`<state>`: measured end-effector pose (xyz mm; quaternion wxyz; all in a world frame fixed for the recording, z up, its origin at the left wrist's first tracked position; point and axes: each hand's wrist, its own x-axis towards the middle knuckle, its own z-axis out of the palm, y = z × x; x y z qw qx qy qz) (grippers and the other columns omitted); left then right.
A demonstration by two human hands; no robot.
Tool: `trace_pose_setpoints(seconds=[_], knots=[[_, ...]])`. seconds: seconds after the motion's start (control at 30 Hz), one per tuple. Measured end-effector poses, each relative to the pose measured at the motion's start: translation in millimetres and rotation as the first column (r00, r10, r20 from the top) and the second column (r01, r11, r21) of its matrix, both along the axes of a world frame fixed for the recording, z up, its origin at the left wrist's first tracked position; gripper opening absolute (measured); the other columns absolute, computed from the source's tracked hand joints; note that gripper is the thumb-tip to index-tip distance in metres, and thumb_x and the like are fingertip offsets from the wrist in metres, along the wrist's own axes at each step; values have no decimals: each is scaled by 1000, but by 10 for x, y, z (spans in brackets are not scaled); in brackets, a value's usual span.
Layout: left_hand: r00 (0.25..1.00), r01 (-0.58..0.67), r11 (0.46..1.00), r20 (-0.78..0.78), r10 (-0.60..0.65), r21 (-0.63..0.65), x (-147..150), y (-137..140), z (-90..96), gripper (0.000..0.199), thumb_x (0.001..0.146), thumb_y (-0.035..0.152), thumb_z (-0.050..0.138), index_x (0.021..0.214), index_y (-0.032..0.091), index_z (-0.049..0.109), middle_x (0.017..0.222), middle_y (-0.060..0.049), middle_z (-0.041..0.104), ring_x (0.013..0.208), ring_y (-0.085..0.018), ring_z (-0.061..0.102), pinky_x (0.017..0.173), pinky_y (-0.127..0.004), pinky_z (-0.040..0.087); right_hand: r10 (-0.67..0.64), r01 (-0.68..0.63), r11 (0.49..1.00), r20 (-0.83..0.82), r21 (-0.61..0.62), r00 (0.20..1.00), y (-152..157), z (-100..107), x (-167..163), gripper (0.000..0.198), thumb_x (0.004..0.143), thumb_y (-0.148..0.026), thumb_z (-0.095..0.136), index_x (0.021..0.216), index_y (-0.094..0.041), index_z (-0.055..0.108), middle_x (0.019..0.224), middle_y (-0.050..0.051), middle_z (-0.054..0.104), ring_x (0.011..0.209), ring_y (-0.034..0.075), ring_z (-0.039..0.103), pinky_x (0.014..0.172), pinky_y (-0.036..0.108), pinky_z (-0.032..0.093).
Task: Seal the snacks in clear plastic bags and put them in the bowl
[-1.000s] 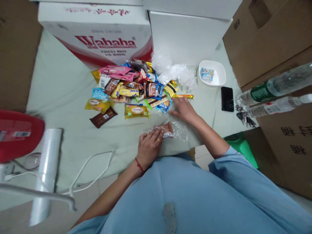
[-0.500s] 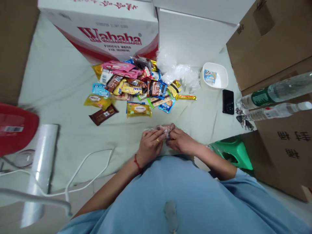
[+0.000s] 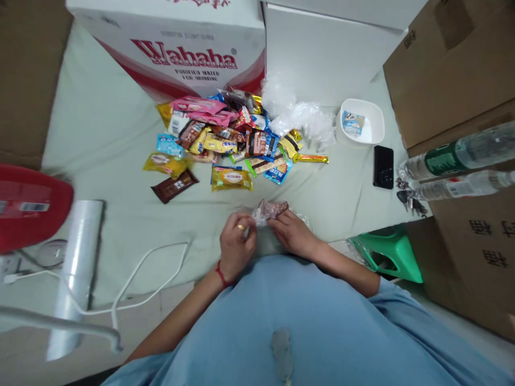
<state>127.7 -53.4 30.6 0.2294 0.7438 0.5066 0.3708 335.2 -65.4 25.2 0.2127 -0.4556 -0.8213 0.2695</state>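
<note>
At the near edge of the cloth-covered table, a brownish-pink snack packet (image 3: 273, 208) lies wrapped in clear plastic film (image 3: 260, 216). My left hand (image 3: 238, 241), with a ring and a red cord at the wrist, is closed in a pinch on the film's left side. On the packet's right side, the fingers of my right hand (image 3: 293, 231) are bent and press on it, hiding part of the film. Beyond both hands spreads a heap of wrapped snacks (image 3: 219, 143), with a yellow packet (image 3: 232, 178) and a brown bar (image 3: 174, 186) closest to me.
Behind the snacks stand a Wahaha carton (image 3: 193, 59) and crumpled plastic film (image 3: 300, 118). To the right are a white bowl (image 3: 374, 120), a phone (image 3: 383, 167), keys (image 3: 410, 202), bottles (image 3: 446, 155) and a green stool (image 3: 396, 254). A film roll (image 3: 76, 268) and white cable (image 3: 137, 262) lie left.
My left hand has drawn left and slightly down, pulling film away from the packet, and its fingers have curled into a pinch. More of the packet shows. My right hand stays at the packet.
</note>
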Motion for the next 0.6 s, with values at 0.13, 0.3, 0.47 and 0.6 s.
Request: trace_pose_setpoints(seconds=[0.13, 0.3, 0.47, 0.6], knots=[[950, 312, 946, -59, -307, 93, 159, -3, 70, 26, 90, 7, 54, 104, 22, 70, 108, -8, 74, 113, -23, 68, 99, -40, 56, 3, -16, 996, -140, -88, 990, 20, 4, 74, 27, 102, -19, 52, 119, -22, 73, 112, 13, 73, 115, 28, 61, 105, 51, 53], [885, 387, 917, -318, -340, 96, 219, 16, -110, 34, 92, 12, 55, 121, 19, 72, 124, -13, 75, 125, -28, 66, 98, -43, 54, -255, 118, 919, -340, -375, 905, -34, 151, 425, 30, 108, -37, 48, 121, -24, 72, 107, 6, 78, 103, 23, 72, 98, 41, 57], [872, 368, 919, -394, -289, 139, 240, 3, -202, 31, 94, 11, 56, 117, 18, 75, 122, -13, 77, 128, -26, 65, 101, -41, 49, -589, 585, 797, 20, -151, 808, -184, 251, 631, 42, 96, -50, 69, 125, -20, 71, 125, 17, 70, 116, 33, 63, 100, 50, 54], [905, 304, 948, -339, -257, 94, 255, -53, -216, 34, 96, 10, 56, 120, 23, 76, 125, -10, 79, 128, -27, 66, 106, -45, 41, -436, 474, 860, 210, -188, 875, -243, 299, 516, 13, 95, -31, 67, 103, -22, 71, 104, 11, 72, 97, 29, 64, 89, 44, 55]])
